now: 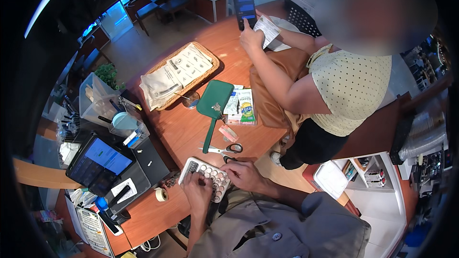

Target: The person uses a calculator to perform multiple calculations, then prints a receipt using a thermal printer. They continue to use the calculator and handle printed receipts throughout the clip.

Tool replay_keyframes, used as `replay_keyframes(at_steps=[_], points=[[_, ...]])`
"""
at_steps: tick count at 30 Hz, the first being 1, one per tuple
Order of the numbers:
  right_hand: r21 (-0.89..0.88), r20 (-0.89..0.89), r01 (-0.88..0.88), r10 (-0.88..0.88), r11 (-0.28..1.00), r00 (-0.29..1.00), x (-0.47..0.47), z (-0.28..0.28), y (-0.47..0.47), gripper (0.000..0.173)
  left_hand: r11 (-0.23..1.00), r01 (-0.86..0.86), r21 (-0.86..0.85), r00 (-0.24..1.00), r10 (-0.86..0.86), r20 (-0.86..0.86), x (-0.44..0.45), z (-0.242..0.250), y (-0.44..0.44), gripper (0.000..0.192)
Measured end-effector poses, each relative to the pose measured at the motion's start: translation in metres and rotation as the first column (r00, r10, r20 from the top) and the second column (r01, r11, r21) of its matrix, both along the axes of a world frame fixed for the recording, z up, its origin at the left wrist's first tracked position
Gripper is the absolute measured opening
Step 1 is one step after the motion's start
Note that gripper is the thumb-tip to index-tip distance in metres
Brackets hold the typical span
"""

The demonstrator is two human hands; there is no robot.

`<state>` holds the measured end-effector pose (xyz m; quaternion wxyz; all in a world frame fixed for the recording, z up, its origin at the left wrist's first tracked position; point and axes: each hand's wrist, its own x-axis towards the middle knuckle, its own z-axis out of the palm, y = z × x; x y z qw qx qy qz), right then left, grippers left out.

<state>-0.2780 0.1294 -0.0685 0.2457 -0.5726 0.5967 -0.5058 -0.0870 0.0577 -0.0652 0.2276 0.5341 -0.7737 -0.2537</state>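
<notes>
A pale tray with round compartments (217,183) lies at the table's near edge, with small round items in it. My left hand (198,190) is over its left part, fingertips bent down among the compartments; whether they pinch anything cannot be told. At its upper right edge is my right hand (244,175), fingers curled, contents hidden. Black-handled scissors (229,149) lie just beyond, beside the strap of a green pouch (216,99). A pinkish paper slip (228,133) rests near the scissors. Packets (246,105) lie to the right of the pouch.
Another person (344,89) stands at the right, holding a smartphone (245,10) and a paper, beside a brown leather bag (267,89). A wicker basket (215,61) holds printed paper bags. At left are a touchscreen terminal (104,161), a tape roll (161,194) and a clear plastic bin (94,96).
</notes>
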Motion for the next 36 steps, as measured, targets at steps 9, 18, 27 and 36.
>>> replay_keyframes(at_steps=[9,18,27,36], points=[[-0.060,-0.027,-0.099,0.097,0.993,0.995,-0.031,-0.008,0.000,0.013,0.985,-0.157,-0.070,0.988,0.157,-0.008,-0.005,0.004,0.016,0.008],[-0.022,-0.078,-0.217,0.215,0.976,0.974,-0.054,-0.005,-0.012,0.016,0.880,-0.473,0.052,0.876,0.475,-0.077,-0.023,-0.004,0.029,0.005],[0.042,-0.020,-0.330,0.331,0.943,0.943,-0.057,-0.012,-0.019,0.014,0.894,-0.449,-0.001,0.851,0.427,-0.305,-0.004,-0.007,0.048,0.011],[0.043,-0.065,-0.489,0.491,0.871,0.869,-0.030,0.000,-0.039,0.014,0.856,-0.470,-0.215,0.881,0.443,-0.164,-0.016,-0.002,0.065,0.015]])
